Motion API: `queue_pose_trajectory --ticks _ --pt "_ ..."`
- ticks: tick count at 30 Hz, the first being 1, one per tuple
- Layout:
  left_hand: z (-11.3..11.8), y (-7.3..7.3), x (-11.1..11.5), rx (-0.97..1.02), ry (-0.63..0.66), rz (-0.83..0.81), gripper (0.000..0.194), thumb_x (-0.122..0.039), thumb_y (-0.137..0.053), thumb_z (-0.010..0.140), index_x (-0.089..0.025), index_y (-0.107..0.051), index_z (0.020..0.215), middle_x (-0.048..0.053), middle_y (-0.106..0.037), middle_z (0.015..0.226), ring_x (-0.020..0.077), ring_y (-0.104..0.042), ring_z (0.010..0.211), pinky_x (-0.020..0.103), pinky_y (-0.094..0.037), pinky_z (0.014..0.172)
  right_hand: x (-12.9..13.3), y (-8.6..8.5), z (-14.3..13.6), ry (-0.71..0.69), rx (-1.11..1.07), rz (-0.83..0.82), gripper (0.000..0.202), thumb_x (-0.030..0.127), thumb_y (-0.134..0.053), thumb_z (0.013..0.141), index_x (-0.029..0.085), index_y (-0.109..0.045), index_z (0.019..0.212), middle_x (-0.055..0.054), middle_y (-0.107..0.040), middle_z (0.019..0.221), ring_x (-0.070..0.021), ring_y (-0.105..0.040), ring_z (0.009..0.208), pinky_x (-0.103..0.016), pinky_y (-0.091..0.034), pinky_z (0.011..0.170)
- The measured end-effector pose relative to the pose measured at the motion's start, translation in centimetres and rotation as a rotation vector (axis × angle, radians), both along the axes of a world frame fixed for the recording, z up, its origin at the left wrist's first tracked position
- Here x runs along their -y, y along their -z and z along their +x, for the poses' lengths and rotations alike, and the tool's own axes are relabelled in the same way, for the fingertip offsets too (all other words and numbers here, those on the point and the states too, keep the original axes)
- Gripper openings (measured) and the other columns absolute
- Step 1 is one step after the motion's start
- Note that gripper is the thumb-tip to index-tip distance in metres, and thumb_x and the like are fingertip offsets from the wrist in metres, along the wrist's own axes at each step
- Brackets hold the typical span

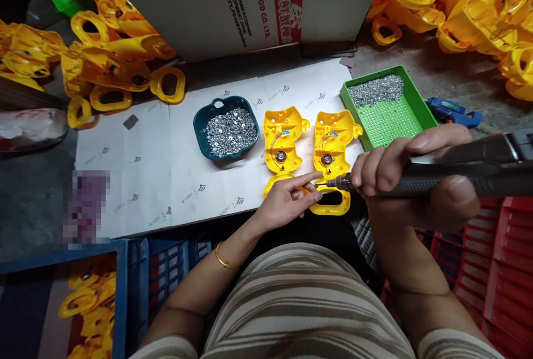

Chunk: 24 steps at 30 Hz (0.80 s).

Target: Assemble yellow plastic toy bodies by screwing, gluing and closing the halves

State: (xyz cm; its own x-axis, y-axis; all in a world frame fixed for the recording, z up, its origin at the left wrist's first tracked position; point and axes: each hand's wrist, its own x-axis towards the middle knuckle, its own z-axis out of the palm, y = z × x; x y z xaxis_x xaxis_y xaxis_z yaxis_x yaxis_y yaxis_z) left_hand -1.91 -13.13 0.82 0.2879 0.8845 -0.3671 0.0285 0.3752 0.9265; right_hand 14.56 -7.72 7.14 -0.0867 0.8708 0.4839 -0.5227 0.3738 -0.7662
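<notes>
My right hand (410, 173) is wrapped round a dark electric screwdriver (462, 167), its bit pointing left. At the bit's tip is my left hand (287, 199), index finger and thumb on either side and the other fingers curled in; anything small held there is too tiny to make out. Below the bit lies the right yellow plastic shell (333, 137), open side up, with wires, a small board and a round speaker inside. A matching yellow shell (283, 137) lies to its left, its lower end partly hidden by my left hand.
A dark teal tray (200, 142) of metal washers or screws stands left of the shells. A green basket (420, 115) with screws sits at right, beside a blue glue gun (452, 112). Yellow parts (112, 65) pile up at both sides; a cardboard box (187, 9) stands behind.
</notes>
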Motion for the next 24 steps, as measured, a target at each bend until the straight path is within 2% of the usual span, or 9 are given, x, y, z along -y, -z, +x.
queue_pose_trajectory --ticks 2,5,9,12,17,24 --pt "0.14 0.23 0.06 -0.003 -0.009 0.018 0.048 -0.041 -0.065 0.083 -0.011 -0.066 0.119 0.005 -0.066 0.081 0.0021 -0.044 0.043 0.017 -0.036 0.042 0.08 0.1 -0.08 0.007 0.025 -0.014 0.016 0.041 -0.059 0.083 0.027 -0.057 0.09 0.006 -0.049 0.052 -0.0126 -0.043 0.038 -0.032 -0.046 0.047" --pt "0.25 0.42 0.02 -0.11 -0.038 0.149 0.032 -0.036 -0.063 0.085 -0.01 -0.074 0.102 0.005 -0.069 0.074 0.0042 -0.048 0.042 0.018 -0.038 0.044 0.24 0.16 -0.22 0.017 0.04 -0.022 0.017 0.042 -0.06 0.082 0.027 -0.056 0.089 0.007 -0.047 0.05 -0.0126 -0.043 0.037 -0.03 -0.044 0.043" --pt "0.21 0.45 -0.04 -0.347 -0.048 0.428 0.019 -0.024 -0.063 0.087 -0.012 -0.075 0.093 0.006 -0.073 0.078 0.0105 -0.061 0.06 0.021 -0.045 0.059 0.44 0.14 -0.13 0.006 0.049 -0.023 0.017 0.041 -0.06 0.082 0.026 -0.057 0.09 0.006 -0.048 0.051 -0.0122 -0.046 0.038 -0.029 -0.043 0.042" --pt "0.22 0.42 -0.02 -0.43 -0.031 0.552 0.015 -0.02 -0.063 0.087 -0.012 -0.075 0.091 0.006 -0.073 0.077 0.0124 -0.064 0.067 0.021 -0.046 0.064 0.49 0.2 0.04 -0.002 0.067 -0.025 0.018 0.042 -0.061 0.082 0.027 -0.056 0.09 0.007 -0.048 0.051 -0.0119 -0.048 0.038 -0.029 -0.043 0.043" --pt "0.33 0.32 -0.02 -0.46 -0.018 0.582 0.014 -0.019 -0.063 0.088 -0.012 -0.075 0.089 0.005 -0.072 0.074 0.0106 -0.062 0.063 0.019 -0.044 0.061 0.31 0.58 -0.07 0.001 0.098 -0.022 0.02 0.045 -0.061 0.081 0.028 -0.055 0.089 0.008 -0.047 0.049 -0.0121 -0.045 0.036 -0.03 -0.045 0.044" --pt "0.28 0.28 -0.08 -0.485 0.049 0.53 0.014 -0.02 -0.062 0.089 -0.015 -0.075 0.086 0.002 -0.072 0.074 0.0104 -0.062 0.063 0.019 -0.043 0.06 0.06 0.91 -0.35 -0.062 0.047 0.034 0.013 0.037 -0.058 0.084 0.026 -0.055 0.09 0.007 -0.046 0.052 -0.0118 -0.046 0.037 -0.027 -0.042 0.04"
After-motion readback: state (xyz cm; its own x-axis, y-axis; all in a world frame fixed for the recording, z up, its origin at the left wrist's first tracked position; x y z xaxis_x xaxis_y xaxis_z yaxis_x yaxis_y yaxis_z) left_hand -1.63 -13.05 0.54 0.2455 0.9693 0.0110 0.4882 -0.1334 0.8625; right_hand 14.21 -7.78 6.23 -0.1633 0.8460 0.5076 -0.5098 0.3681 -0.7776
